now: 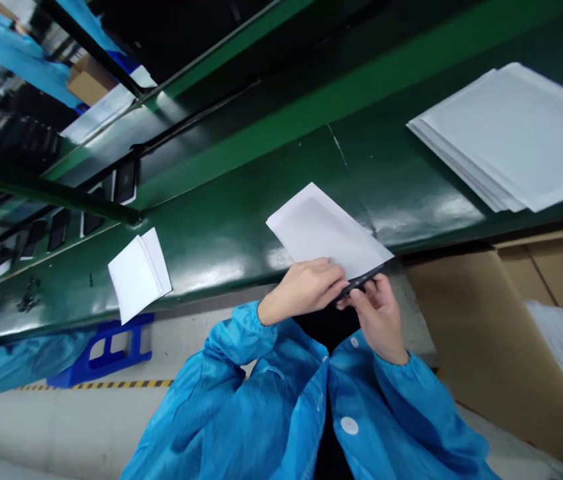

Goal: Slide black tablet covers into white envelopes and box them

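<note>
My left hand [304, 290] and my right hand [376, 317] hold a white paper sleeve [324, 230] above the front edge of a green workbench [241, 257]. A dark flat device [361, 283] sticks out of the sleeve's lower edge, and most of it is hidden. My left hand grips the sleeve, while my right fingers pinch the device and the sleeve edge. A stack of white sheets [506, 137] lies farther along the bench to the right. To the left sits a smaller white folded sheet [138, 275].
Several dark tablets [58, 230] stand in a row along the bench's far side. A co-worker's blue sleeve [21, 60] shows at upper left. Below are a blue plastic stand [106, 353] and floor tape [96, 385]. A cardboard box [486, 333] stands to the right.
</note>
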Action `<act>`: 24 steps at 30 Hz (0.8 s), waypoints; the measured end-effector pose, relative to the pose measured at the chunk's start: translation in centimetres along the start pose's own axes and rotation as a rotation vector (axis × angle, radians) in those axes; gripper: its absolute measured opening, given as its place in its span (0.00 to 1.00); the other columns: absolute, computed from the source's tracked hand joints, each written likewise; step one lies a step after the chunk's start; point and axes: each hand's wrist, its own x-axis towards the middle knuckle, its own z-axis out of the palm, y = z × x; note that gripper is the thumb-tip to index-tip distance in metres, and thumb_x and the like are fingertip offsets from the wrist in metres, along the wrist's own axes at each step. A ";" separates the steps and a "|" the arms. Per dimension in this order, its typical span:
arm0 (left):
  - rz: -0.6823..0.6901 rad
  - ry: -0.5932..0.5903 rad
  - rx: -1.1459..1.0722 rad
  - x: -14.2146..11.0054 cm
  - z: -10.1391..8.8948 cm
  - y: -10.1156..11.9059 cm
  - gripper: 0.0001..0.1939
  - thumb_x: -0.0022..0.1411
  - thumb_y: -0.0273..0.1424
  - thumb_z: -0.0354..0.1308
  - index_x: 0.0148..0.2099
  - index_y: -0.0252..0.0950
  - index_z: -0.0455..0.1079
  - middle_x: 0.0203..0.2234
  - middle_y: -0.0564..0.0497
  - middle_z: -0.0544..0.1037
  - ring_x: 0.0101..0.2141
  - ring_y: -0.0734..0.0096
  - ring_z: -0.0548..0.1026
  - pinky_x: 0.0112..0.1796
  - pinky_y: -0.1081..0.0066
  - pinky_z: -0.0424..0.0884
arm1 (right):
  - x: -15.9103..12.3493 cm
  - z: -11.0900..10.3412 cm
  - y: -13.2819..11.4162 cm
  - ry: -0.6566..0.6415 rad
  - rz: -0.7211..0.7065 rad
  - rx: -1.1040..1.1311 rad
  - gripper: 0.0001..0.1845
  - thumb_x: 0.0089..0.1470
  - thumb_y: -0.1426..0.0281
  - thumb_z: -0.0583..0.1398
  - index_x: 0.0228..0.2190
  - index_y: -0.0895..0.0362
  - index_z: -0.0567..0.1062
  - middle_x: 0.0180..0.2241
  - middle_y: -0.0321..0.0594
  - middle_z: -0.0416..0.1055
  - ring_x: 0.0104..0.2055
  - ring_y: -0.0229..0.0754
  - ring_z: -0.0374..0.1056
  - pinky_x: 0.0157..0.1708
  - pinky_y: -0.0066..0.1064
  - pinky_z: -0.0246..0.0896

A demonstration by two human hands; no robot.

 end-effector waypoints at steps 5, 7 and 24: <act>0.006 0.010 0.013 -0.3 0.8 0.0 0.17 0.81 0.37 0.48 0.41 0.37 0.72 0.34 0.46 0.79 0.42 0.61 0.75 0.48 0.61 0.66 | 0.8 -0.2 1.2 0.008 -0.050 -0.149 0.20 0.59 0.54 0.71 0.44 0.49 0.71 0.28 0.31 0.72 0.25 0.39 0.70 0.25 0.30 0.71; 0.019 0.018 -0.028 -0.4 1.2 0.0 0.16 0.80 0.36 0.49 0.40 0.37 0.72 0.34 0.47 0.80 0.43 0.61 0.75 0.52 0.59 0.64 | 1.0 -0.2 1.7 0.021 -0.056 -0.179 0.22 0.56 0.52 0.72 0.43 0.50 0.73 0.29 0.35 0.75 0.29 0.42 0.74 0.30 0.33 0.76; -0.511 0.533 0.131 -2.4 -1.8 -9.6 0.12 0.76 0.35 0.54 0.56 0.38 0.73 0.50 0.42 0.76 0.54 0.55 0.72 0.58 0.54 0.67 | 1.0 -1.0 3.4 0.140 -0.078 -0.403 0.21 0.53 0.52 0.71 0.40 0.55 0.82 0.41 0.47 0.84 0.44 0.56 0.80 0.44 0.46 0.79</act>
